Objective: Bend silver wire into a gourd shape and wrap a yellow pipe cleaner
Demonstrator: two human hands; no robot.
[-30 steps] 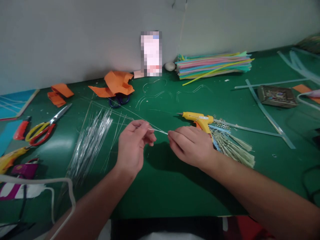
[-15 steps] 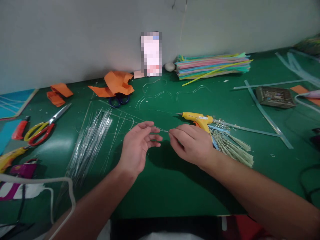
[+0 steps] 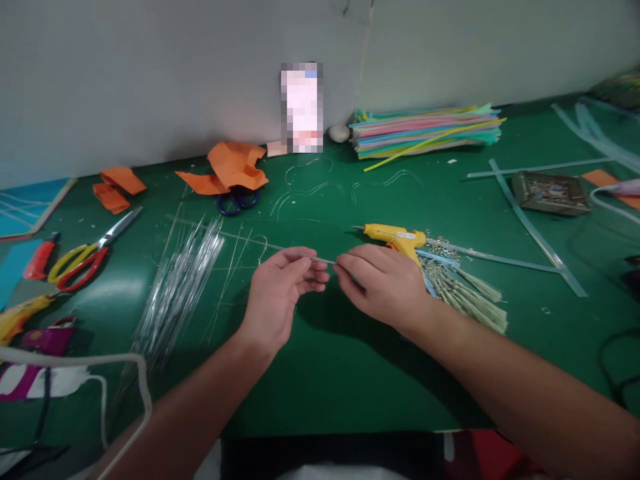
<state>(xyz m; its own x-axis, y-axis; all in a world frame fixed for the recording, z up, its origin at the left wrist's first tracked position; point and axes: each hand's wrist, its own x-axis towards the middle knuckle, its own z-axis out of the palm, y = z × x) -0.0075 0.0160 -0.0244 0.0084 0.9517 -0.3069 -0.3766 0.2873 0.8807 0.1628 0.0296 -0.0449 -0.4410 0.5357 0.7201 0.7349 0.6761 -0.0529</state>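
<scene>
Between my hands a thin, shiny wire (image 3: pixel 323 261) runs roughly level above the green table. My right hand (image 3: pixel 383 280) pinches its right end with thumb and fingertips. Thumb and forefinger of my left hand (image 3: pixel 280 287) close on it farther left, while the other fingers curl loosely below. The wire's long part reaches left past my left hand, over a bundle of silvery wires (image 3: pixel 183 293). A few loose wires lie beside that bundle. Just beyond my right hand rests a yellow glue gun (image 3: pixel 400 235), next to pale green tassels (image 3: pixel 467 297).
Red-and-yellow-handled scissors (image 3: pixel 85 267) lie at the left, near a white cord (image 3: pixel 143 380). Orange paper (image 3: pixel 237 167) covers part of blue-handled scissors (image 3: pixel 237 202). Pastel pipe cleaners (image 3: pixel 425 133) and a phone-like screen (image 3: pixel 303 110) are by the wall. A small box (image 3: pixel 551 193) and clear glue sticks (image 3: pixel 537 233) are right.
My left thumb and forefinger have closed on the wire, where before the fingers were apart. Both hands have come slightly closer together, and the wire's left part has shifted.
</scene>
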